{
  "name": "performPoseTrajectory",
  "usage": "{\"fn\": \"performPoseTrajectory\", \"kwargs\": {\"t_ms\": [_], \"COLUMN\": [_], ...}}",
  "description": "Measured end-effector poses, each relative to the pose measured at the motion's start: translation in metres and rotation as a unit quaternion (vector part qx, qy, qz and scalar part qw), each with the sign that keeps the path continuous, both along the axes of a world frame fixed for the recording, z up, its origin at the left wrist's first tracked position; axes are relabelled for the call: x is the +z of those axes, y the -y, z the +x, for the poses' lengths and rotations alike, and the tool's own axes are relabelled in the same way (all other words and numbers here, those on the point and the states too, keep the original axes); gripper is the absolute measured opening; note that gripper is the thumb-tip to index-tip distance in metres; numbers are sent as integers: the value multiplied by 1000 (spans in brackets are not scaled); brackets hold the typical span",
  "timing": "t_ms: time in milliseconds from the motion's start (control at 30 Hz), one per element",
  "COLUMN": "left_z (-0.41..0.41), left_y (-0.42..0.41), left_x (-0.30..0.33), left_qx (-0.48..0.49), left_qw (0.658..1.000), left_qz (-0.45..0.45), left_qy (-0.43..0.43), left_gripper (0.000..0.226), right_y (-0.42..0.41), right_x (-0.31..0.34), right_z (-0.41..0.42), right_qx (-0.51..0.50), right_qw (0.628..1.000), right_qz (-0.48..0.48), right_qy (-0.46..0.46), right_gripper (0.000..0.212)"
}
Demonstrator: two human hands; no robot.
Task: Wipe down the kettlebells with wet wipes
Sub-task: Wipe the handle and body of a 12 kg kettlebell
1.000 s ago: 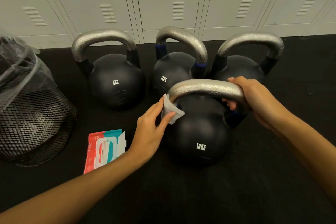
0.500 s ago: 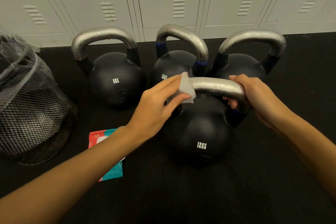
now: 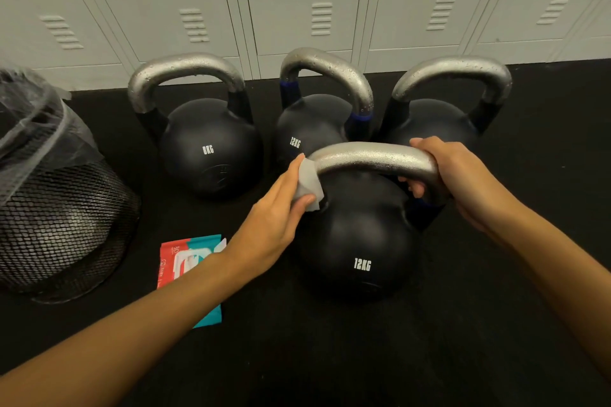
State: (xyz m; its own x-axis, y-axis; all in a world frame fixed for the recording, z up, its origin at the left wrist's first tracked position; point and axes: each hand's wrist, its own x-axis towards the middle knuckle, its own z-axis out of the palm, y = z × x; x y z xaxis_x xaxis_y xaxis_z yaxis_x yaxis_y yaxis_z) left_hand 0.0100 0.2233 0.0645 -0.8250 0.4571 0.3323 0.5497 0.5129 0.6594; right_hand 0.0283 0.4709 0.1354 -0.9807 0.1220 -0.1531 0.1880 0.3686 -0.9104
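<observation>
Wiping the handle of the front kettlebell on the black floor

The left hand pinches a folded wet wipe against the left bend of the steel handle, while the right hand is clenched round the handle's right end to steady the front 12KG kettlebell, which stands nearest the person, ahead of three others by the lockers. The wipes pack lies just left of it, partly under the forearm; a mesh bin stands at the floor's left edge. Risks, as I judge: the small wipe could slip off the wet curved steel, or the heavy bell could tip if the steadying grip loosens.
</observation>
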Motion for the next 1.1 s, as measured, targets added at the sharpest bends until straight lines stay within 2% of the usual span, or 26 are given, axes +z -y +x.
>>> {"fn": "performPoseTrajectory", "kwargs": {"t_ms": [100,200,333,433,600,733,833,900,1000,1100], "left_z": [-2,-9,-18,-21,-12,0,7,5,-1,-6], "left_y": [-1,-11,-27,-41,-75,-99,-112,-115,-108,-90], "left_x": [2,15,39,50,51,53,51,50,52,51], "left_qx": [8,8,-25,-57,-29,-11,-35,-51,-44,1], "left_qw": [1000,995,949,912,853,836,814,808,825,843], "left_qz": [-8,-29,-133,-169,-231,-270,-310,-306,-267,-240], "left_qy": [3,-100,-286,-370,-467,-477,-489,-502,-495,-482], "left_gripper": [56,53,50,46,36,40,40,40,39,38], "right_y": [0,0,0,1,1,-1,-5,-9,-16,-18], "right_x": [-1,-2,-2,-2,-4,-7,-8,-9,-11,-11], "right_z": [-1,-2,-2,-2,1,5,4,3,1,0], "right_qx": [-4,-6,-6,-24,-85,-97,-97,-104,-114,-117], "right_qw": [1000,1000,1000,999,990,986,986,983,973,971], "right_qz": [0,-4,-5,-19,-109,-133,-133,-151,-198,-204], "right_qy": [1,2,0,9,11,-1,0,8,28,37], "right_gripper": [58,58,57,54,53,62,68,74,79,75]}}
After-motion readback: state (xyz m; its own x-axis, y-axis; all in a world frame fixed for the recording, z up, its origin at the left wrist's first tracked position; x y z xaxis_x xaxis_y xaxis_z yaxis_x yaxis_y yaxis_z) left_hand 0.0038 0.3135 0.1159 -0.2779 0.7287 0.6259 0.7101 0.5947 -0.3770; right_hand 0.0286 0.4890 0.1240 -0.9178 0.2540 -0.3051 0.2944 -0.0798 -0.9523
